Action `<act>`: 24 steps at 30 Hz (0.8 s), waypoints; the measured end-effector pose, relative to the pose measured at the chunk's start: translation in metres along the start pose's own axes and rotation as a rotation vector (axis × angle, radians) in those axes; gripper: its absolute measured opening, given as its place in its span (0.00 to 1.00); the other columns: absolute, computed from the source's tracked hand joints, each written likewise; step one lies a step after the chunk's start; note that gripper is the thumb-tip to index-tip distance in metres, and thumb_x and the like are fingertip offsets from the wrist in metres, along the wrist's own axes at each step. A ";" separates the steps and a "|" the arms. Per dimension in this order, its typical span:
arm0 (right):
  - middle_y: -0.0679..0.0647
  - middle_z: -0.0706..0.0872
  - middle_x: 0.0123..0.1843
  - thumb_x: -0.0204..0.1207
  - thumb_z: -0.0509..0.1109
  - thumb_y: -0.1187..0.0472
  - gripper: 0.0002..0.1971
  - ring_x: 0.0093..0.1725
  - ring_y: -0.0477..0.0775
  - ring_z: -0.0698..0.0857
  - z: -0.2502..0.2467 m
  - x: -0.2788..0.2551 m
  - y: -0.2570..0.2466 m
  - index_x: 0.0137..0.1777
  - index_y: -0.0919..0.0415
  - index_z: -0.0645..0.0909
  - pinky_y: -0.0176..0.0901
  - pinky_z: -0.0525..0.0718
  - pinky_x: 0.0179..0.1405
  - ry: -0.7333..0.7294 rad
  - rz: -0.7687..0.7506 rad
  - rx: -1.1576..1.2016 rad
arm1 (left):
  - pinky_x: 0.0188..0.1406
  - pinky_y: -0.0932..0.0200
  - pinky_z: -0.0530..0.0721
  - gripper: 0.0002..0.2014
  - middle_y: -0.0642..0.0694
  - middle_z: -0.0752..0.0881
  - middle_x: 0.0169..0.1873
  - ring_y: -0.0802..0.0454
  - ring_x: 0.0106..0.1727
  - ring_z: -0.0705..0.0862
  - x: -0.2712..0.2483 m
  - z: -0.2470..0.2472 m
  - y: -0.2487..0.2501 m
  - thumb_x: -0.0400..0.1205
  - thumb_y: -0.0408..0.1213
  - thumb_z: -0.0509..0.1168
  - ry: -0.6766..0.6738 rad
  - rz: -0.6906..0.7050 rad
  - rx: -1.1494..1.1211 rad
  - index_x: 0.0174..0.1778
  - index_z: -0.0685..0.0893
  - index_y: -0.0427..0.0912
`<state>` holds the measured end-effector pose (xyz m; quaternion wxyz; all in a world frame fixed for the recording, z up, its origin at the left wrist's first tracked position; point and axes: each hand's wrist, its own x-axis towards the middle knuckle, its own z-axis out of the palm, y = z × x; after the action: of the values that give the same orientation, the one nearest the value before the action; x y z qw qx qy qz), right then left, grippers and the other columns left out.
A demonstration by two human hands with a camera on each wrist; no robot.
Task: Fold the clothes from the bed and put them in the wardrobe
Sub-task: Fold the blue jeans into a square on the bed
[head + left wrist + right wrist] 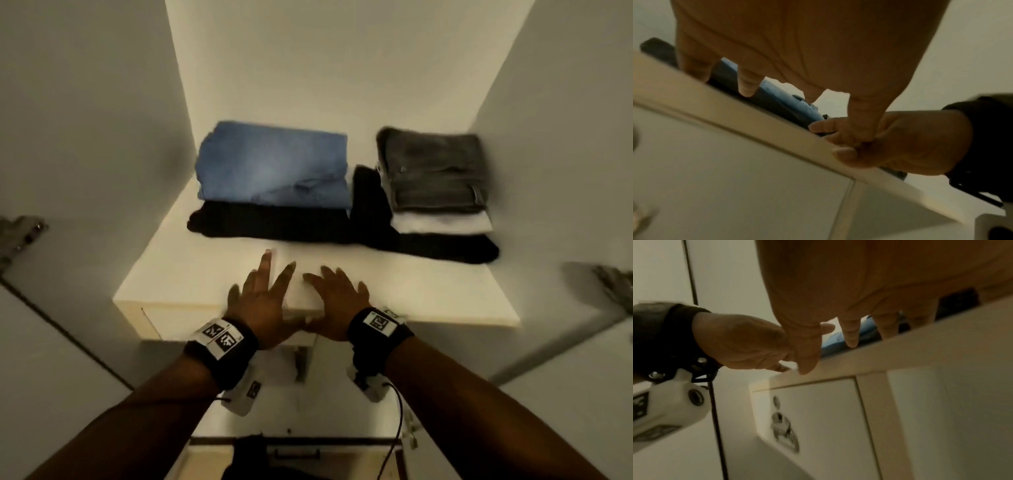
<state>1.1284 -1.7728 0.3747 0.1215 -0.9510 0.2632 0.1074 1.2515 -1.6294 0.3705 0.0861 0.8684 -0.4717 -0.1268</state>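
I see folded blue jeans [274,164] on a black garment [267,222] at the wardrobe shelf's [171,274] back-left, grey jeans [435,171] stacked back-right.

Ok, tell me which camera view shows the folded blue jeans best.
The head view: the folded blue jeans lie fully visible atop a black garment on the wardrobe shelf. The left wrist view shows only a blue strip behind the left hand's fingers; the right wrist view shows a small blue patch.

Blue jeans [274,164] denim; shelf [205,274] smooth matt white; hinge [20,236] metal.
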 end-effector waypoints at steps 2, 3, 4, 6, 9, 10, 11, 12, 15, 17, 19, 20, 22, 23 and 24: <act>0.50 0.34 0.91 0.72 0.72 0.29 0.56 0.89 0.59 0.35 0.029 -0.034 0.013 0.88 0.37 0.35 0.72 0.40 0.85 0.071 -0.077 -0.057 | 0.84 0.27 0.43 0.58 0.49 0.28 0.87 0.38 0.89 0.36 -0.026 0.031 0.011 0.71 0.79 0.61 -0.002 0.015 0.146 0.86 0.31 0.64; 0.51 0.34 0.91 0.72 0.72 0.31 0.56 0.89 0.59 0.35 0.042 -0.048 0.019 0.88 0.38 0.35 0.72 0.40 0.85 0.121 -0.101 -0.074 | 0.83 0.25 0.43 0.59 0.49 0.30 0.88 0.37 0.88 0.35 -0.035 0.046 0.014 0.71 0.78 0.63 0.028 0.025 0.172 0.86 0.31 0.62; 0.51 0.34 0.91 0.73 0.72 0.34 0.56 0.89 0.59 0.35 0.056 -0.063 0.023 0.88 0.39 0.36 0.72 0.41 0.86 0.164 -0.106 -0.083 | 0.84 0.25 0.48 0.60 0.49 0.33 0.88 0.37 0.88 0.35 -0.046 0.060 0.016 0.71 0.75 0.66 0.076 0.028 0.163 0.87 0.31 0.61; 0.50 0.32 0.90 0.73 0.73 0.37 0.52 0.89 0.58 0.33 0.074 -0.080 0.024 0.89 0.41 0.43 0.74 0.43 0.85 0.220 -0.082 -0.071 | 0.83 0.28 0.61 0.63 0.45 0.39 0.89 0.34 0.88 0.37 -0.056 0.076 0.017 0.69 0.70 0.72 0.158 0.033 0.124 0.88 0.34 0.57; 0.48 0.35 0.91 0.75 0.73 0.38 0.47 0.89 0.54 0.38 0.094 -0.099 0.016 0.88 0.39 0.49 0.73 0.46 0.83 0.168 -0.007 0.055 | 0.82 0.30 0.64 0.64 0.42 0.41 0.89 0.31 0.88 0.38 -0.060 0.081 0.016 0.69 0.68 0.73 0.183 0.040 0.127 0.89 0.37 0.54; 0.49 0.40 0.91 0.76 0.72 0.39 0.48 0.90 0.54 0.41 0.100 -0.105 0.013 0.89 0.38 0.46 0.71 0.47 0.83 0.144 0.014 0.107 | 0.83 0.31 0.63 0.62 0.42 0.41 0.89 0.32 0.88 0.38 -0.059 0.078 0.017 0.70 0.67 0.73 0.175 0.028 0.119 0.90 0.39 0.54; 0.49 0.43 0.92 0.77 0.72 0.39 0.48 0.90 0.55 0.42 0.110 -0.117 0.009 0.89 0.39 0.45 0.70 0.47 0.83 0.129 0.035 0.150 | 0.83 0.32 0.63 0.59 0.44 0.41 0.90 0.33 0.89 0.40 -0.063 0.078 0.019 0.72 0.67 0.73 0.157 0.025 0.094 0.90 0.43 0.54; 0.50 0.45 0.92 0.77 0.72 0.39 0.47 0.90 0.56 0.43 0.124 -0.133 0.005 0.89 0.40 0.47 0.69 0.49 0.84 0.135 0.050 0.171 | 0.84 0.34 0.64 0.56 0.45 0.41 0.90 0.35 0.89 0.43 -0.072 0.080 0.021 0.73 0.67 0.73 0.132 0.038 0.045 0.90 0.49 0.55; 0.51 0.54 0.90 0.78 0.70 0.39 0.39 0.89 0.57 0.49 0.167 -0.180 -0.006 0.87 0.43 0.59 0.64 0.53 0.83 0.205 0.118 0.204 | 0.83 0.42 0.67 0.44 0.47 0.53 0.89 0.41 0.87 0.61 -0.106 0.105 0.025 0.73 0.66 0.74 0.013 0.150 -0.146 0.83 0.67 0.56; 0.49 0.65 0.87 0.78 0.68 0.39 0.32 0.87 0.57 0.58 0.192 -0.214 -0.017 0.82 0.44 0.70 0.61 0.58 0.82 0.212 0.185 0.208 | 0.80 0.51 0.69 0.40 0.48 0.68 0.84 0.45 0.82 0.70 -0.141 0.136 0.017 0.74 0.67 0.73 -0.176 0.185 -0.176 0.80 0.72 0.55; 0.49 0.78 0.79 0.76 0.66 0.39 0.28 0.81 0.57 0.71 0.218 -0.247 -0.033 0.75 0.46 0.79 0.59 0.66 0.79 0.204 0.240 0.227 | 0.75 0.55 0.74 0.36 0.50 0.79 0.76 0.48 0.75 0.78 -0.177 0.165 0.001 0.75 0.69 0.70 -0.357 0.213 -0.139 0.77 0.78 0.56; 0.50 0.83 0.74 0.75 0.66 0.40 0.26 0.76 0.57 0.77 0.230 -0.261 -0.041 0.71 0.48 0.83 0.58 0.70 0.77 0.193 0.265 0.247 | 0.72 0.56 0.76 0.33 0.50 0.81 0.73 0.48 0.72 0.80 -0.194 0.176 -0.007 0.77 0.68 0.69 -0.409 0.230 -0.123 0.76 0.79 0.56; 0.48 0.87 0.68 0.77 0.67 0.41 0.23 0.70 0.56 0.83 0.258 -0.287 -0.063 0.67 0.48 0.86 0.54 0.74 0.73 0.143 0.340 0.277 | 0.70 0.56 0.78 0.30 0.51 0.82 0.72 0.48 0.70 0.81 -0.226 0.193 -0.026 0.79 0.63 0.70 -0.499 0.252 -0.120 0.75 0.80 0.56; 0.46 0.88 0.67 0.79 0.67 0.41 0.21 0.68 0.54 0.83 0.271 -0.301 -0.075 0.68 0.48 0.85 0.50 0.75 0.73 0.111 0.381 0.308 | 0.70 0.55 0.79 0.30 0.51 0.82 0.71 0.48 0.69 0.82 -0.243 0.199 -0.033 0.79 0.63 0.70 -0.545 0.257 -0.136 0.76 0.80 0.56; 0.45 0.88 0.66 0.81 0.68 0.42 0.20 0.67 0.51 0.84 0.285 -0.314 -0.087 0.68 0.48 0.85 0.46 0.76 0.72 0.082 0.417 0.347 | 0.69 0.54 0.80 0.30 0.52 0.82 0.70 0.49 0.68 0.82 -0.260 0.205 -0.040 0.79 0.63 0.71 -0.588 0.258 -0.155 0.76 0.79 0.56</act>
<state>0.8704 -1.4696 0.2043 0.2471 -0.8447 0.4726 0.0446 1.0857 -1.3950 0.2001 0.0273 0.7186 -0.5714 -0.3955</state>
